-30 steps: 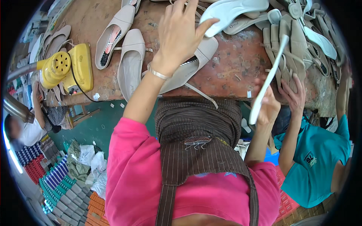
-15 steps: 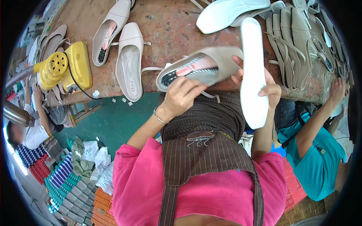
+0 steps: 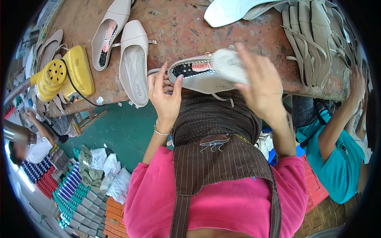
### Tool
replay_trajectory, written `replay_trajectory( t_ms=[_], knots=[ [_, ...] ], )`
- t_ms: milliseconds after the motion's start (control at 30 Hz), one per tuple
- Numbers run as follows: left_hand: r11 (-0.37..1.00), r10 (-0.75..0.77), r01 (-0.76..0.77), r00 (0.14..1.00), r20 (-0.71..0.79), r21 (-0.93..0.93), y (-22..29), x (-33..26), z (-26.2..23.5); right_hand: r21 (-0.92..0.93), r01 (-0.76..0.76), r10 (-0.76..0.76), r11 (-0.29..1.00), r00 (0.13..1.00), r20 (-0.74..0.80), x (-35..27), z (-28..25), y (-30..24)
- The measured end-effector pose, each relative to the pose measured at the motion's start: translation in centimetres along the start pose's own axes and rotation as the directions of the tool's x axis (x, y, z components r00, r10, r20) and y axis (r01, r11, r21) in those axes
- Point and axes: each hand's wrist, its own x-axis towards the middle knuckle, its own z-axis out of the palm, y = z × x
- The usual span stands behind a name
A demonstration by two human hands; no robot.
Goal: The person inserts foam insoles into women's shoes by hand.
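A beige flat shoe (image 3: 194, 81) lies sideways at the table's front edge, its black-and-pink inside facing up. My left hand (image 3: 164, 95) holds its heel end, thumb on the near side and fingers round the back. Over the front half of that shoe is a whitish piece (image 3: 228, 65), blurred; it looks like the white insole. Against it and the toe end is my right hand (image 3: 262, 87), smeared by motion, so its grip is unclear. Left of my hands rest a beige shoe with a finished inside (image 3: 135, 67) and another with a black-and-pink inside (image 3: 111, 33).
A yellow lamp-like device (image 3: 77, 71) with a cable stands at the table's left. Stacked beige shoes (image 3: 309, 47) fill the right side, with a white insole (image 3: 228, 12) at the back. A co-worker in teal (image 3: 337, 158) sits right; another person (image 3: 37, 146) is far left.
My right hand has brought the white insole from upright beside the shoe down to its front half. My left hand has moved left from the shoe's inside to its heel.
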Motion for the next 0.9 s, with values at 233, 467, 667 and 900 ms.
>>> replay_trajectory(
  t_ms=[233, 467, 667, 900],
  knots=[
    [0.987, 0.001, -0.01, 0.999, -0.054, -0.158, -1.7, -0.8, 0.7, 0.125, 0.181, -0.176, 0.976, 0.983, -0.046, 2.2, 6.4, -2.7],
    [0.98, -0.058, 0.055, 0.998, -0.01, -0.189, -2.1, 0.1, 1.0, 0.387, 0.126, -0.082, 0.913, 0.988, -0.127, 3.7, 9.4, -3.2],
    [0.979, -0.078, 0.081, 0.997, 0.023, -0.186, -3.0, 1.3, 1.6, 0.372, 0.094, -0.079, 0.924, 0.995, -0.055, 4.2, 9.9, -3.2],
    [0.969, -0.197, 0.187, 0.979, -0.053, -0.162, -2.0, 1.9, 1.9, 0.383, 0.417, -0.443, 0.824, 0.896, -0.023, 4.6, 10.9, -2.1]
  ],
)
